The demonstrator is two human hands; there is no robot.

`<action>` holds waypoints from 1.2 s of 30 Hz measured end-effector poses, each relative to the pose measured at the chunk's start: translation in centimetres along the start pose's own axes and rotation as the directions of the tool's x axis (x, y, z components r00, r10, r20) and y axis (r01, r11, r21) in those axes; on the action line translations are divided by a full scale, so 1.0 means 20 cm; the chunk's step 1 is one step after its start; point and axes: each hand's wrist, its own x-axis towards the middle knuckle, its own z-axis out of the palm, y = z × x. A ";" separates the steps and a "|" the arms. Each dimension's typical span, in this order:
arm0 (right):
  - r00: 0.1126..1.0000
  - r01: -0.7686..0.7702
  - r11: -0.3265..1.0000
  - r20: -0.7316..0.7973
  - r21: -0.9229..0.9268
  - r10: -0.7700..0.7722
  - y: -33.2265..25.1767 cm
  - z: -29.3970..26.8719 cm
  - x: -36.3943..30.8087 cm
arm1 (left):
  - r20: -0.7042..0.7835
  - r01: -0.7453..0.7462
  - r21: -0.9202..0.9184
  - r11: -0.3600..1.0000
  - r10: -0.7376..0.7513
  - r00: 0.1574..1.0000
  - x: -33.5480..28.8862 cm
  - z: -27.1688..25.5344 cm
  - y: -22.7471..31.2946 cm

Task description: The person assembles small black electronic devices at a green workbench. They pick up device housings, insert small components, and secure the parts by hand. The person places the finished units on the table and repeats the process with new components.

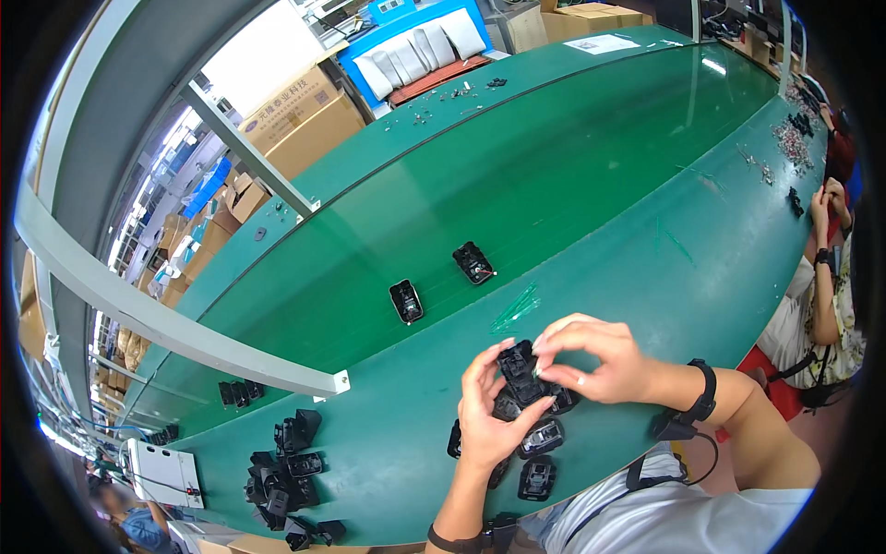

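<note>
"So, the black housing (519, 374)?"
"Pinched in the left hand (485, 427), thumb opposite fingers, above the green bench (369, 406)."
"Right hand (604, 365)?"
"Fingertips at its right edge; can't tell what they pinch. Similar dark units (540, 439) lie beneath."

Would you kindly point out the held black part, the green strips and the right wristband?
Held black part (519, 371), head view: upper face.
Green strips (517, 309), head view: bundle's middle.
Right wristband (708, 391), head view: strap.
</note>
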 end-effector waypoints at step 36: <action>0.953 -0.193 0.959 0.271 0.206 0.133 0.01 0.07 -0.07 | -0.109 -0.153 0.299 0.942 0.193 0.975 0.01 -0.09 0.02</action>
